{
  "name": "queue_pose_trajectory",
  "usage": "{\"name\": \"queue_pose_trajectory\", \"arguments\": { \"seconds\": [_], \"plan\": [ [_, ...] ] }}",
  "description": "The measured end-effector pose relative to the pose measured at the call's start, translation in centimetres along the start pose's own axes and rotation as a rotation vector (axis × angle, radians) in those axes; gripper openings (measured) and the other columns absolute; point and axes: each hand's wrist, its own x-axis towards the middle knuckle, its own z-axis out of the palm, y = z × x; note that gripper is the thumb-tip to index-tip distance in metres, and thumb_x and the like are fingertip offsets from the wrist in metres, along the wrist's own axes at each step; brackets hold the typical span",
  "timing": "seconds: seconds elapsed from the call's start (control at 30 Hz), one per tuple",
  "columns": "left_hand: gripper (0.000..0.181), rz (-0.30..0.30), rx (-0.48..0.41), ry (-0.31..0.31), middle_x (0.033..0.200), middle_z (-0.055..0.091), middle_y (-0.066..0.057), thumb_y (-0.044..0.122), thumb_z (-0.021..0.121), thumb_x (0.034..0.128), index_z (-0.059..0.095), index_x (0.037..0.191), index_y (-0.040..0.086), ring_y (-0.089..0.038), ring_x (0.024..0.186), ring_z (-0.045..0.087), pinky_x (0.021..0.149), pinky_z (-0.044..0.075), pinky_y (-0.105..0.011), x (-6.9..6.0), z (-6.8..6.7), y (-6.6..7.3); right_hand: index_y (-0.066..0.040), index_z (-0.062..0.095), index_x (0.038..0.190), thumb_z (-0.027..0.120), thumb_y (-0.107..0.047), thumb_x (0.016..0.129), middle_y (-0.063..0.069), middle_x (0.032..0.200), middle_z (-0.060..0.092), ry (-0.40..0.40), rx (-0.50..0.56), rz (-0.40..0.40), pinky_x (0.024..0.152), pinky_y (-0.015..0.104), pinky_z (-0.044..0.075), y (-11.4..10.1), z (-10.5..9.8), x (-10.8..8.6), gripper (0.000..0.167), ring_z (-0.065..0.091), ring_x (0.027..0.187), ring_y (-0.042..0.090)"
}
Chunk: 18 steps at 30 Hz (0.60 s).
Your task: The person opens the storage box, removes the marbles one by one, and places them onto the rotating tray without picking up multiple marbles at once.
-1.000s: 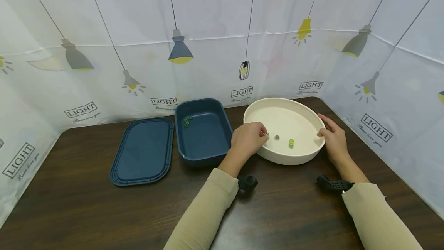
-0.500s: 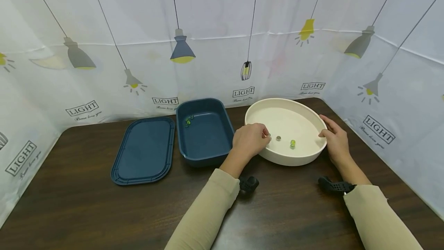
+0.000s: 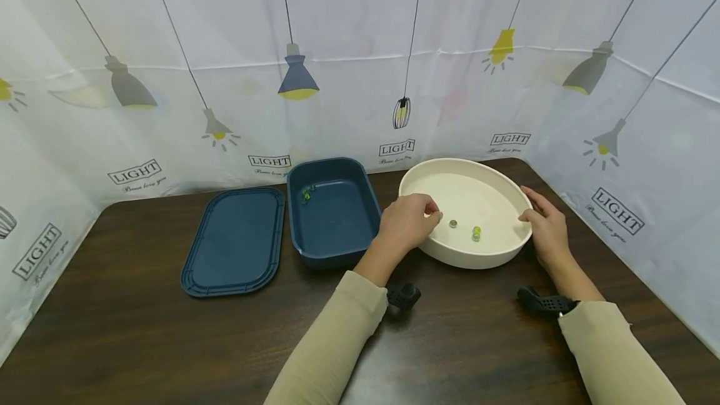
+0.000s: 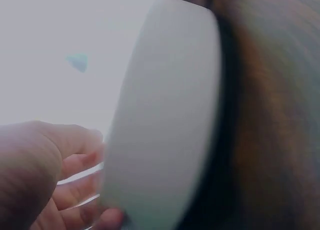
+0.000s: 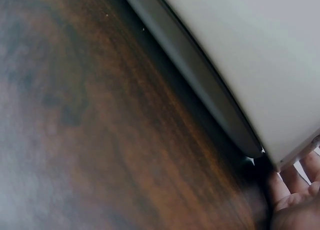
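A dark lid lies flat at the left of the frame, off to one side, which leaves the box just beside it open from above. A few green marbles sit together in the box's far left corner, where its walls would keep them from rolling onto the bench.

At the centre right, a person's left hand reaches over the near left rim of a cream bowl, thumb and forefinger drawn close together. The gap is narrow, but whether a marble is caught in it cannot be told; the left wrist view is too blurred to settle it. Such a fine grip would suit pieces this small.

Inside the bowl, right of those fingers, rest one dark marble and two yellow-green marbles close together, all toward the near side. A slight tilt could explain that, though none can be confirmed.

At the far right, the right hand grips the bowl's rim, thumb inside and fingers outside, probably to steady it against the other hand's push. Box and bowl stand near each other, which would keep the reach between them short.
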Motion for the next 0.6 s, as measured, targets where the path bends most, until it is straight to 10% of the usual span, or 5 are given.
{"name": "queue_pose_trajectory", "arguments": {
  "seconds": [0.27, 0.6],
  "plan": [
    [0.025, -0.023, -0.125, 0.053, 0.117, 0.073, 0.007, 0.039, 0.059, 0.102, 0.073, 0.116, 0.023, -0.014, 0.102, 0.068, 0.08, 0.055, -0.034, -1.0, -4.7, -0.8, -0.015, 0.042, 0.155, 0.044, -0.001, 0.09, 0.011, 0.163, 0.036, 0.007, 0.011, -0.009, 0.092, 0.001, 0.041, -0.3, 0.0, 0.1, 0.066, 0.039, 0.148, 0.02],
    [0.032, -0.202, -0.083, 0.076, 0.113, 0.072, -0.002, 0.04, 0.057, 0.1028, 0.07, 0.12, 0.016, -0.02, 0.097, 0.068, 0.086, 0.056, -0.041, -1.7, -7.2, -7.3, -0.016, 0.042, 0.155, 0.045, -0.002, 0.09, 0.009, 0.163, 0.036, 0.009, 0.008, 0.009, 0.093, 0.001, 0.041, 0.0, -0.1, 0.1, 0.066, 0.039, 0.149, 0.021]
  ]
}}
